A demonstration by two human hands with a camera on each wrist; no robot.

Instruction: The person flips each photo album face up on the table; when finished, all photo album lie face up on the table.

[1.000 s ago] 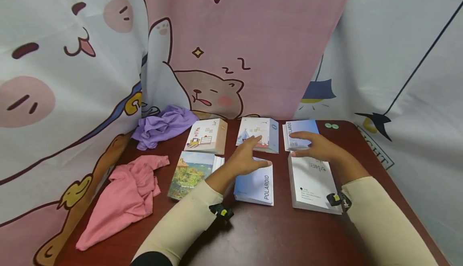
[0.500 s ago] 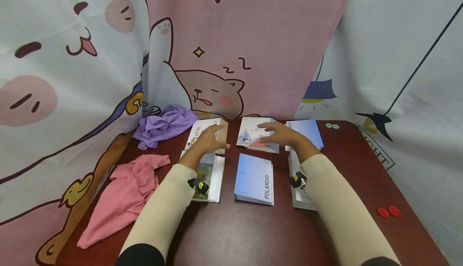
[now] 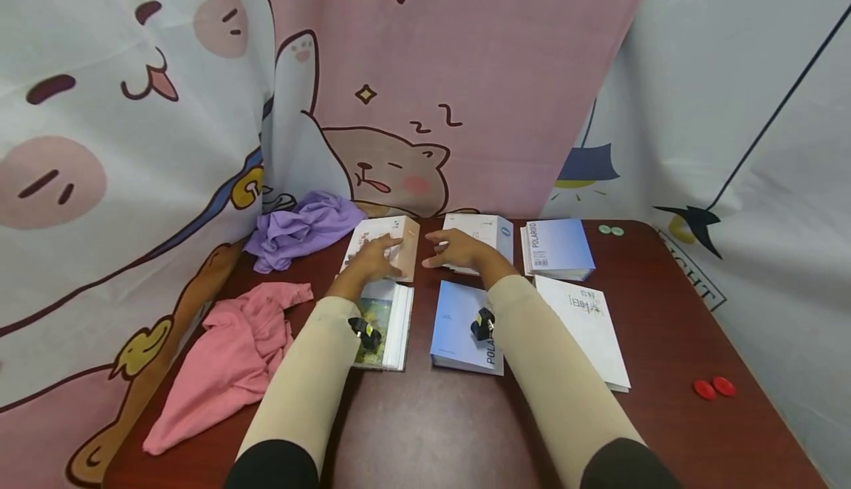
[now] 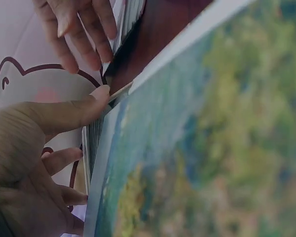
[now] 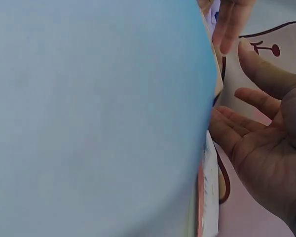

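In the head view, my left hand [image 3: 372, 258] hovers over the cream album [image 3: 402, 249] at the back left, thumb and fingers spread. My right hand [image 3: 462, 249] is over the white album with a pale blue spine [image 3: 503, 241] at the back middle, its fingers apart. Neither hand holds anything. Below my left hand lies a photo album with a painted landscape cover [image 3: 375, 319], partly hidden by the forearm. A blue Polaroid album [image 3: 459, 326] lies under my right wrist. In the left wrist view, the landscape cover [image 4: 202, 128] fills much of the frame.
Another Polaroid album [image 3: 565, 245] and a white book [image 3: 588, 315] lie on the right. Pink cloth [image 3: 239, 360] and purple cloth [image 3: 302, 230] lie on the left. Red discs [image 3: 713, 388] and green discs [image 3: 610, 230] sit near the right edge. Printed curtains [image 3: 492, 68] surround the table.
Both hands have moved left: the left one from the middle to the back-left album, the right one from the right-hand albums to the back middle. The white book is now largely uncovered.
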